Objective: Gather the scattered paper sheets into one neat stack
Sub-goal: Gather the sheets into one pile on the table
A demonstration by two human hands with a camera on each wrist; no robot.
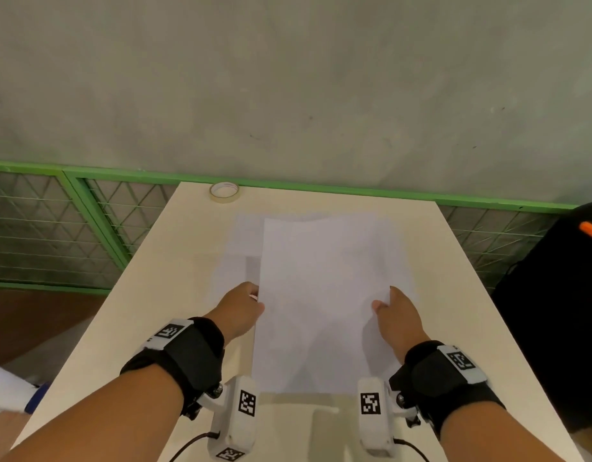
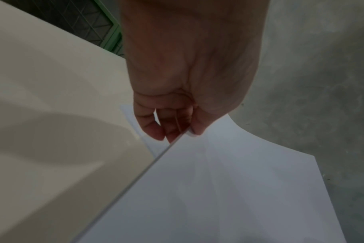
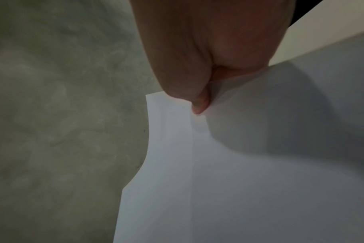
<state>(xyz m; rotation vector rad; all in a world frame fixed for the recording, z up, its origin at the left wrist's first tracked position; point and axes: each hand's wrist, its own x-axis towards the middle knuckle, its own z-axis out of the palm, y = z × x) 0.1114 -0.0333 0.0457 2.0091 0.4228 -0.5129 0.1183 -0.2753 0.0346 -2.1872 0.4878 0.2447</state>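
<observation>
Both hands are pinching the lifted paper sheets above the table: left hand and right hand, each grip clamped on a side edge; next, squaring them down onto the sheet lying underneath

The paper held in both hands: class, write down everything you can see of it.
The held paper is plain white, thin and unprinted, apparently more than one sheet together. It is lifted above the cream table, upright and tilted, its far edge curling. The left hand pinches its left edge, thumb on the near face and fingers behind; the right hand pinches its right edge likewise. Another white sheet lies flat on the table behind it, showing at its left.
</observation>
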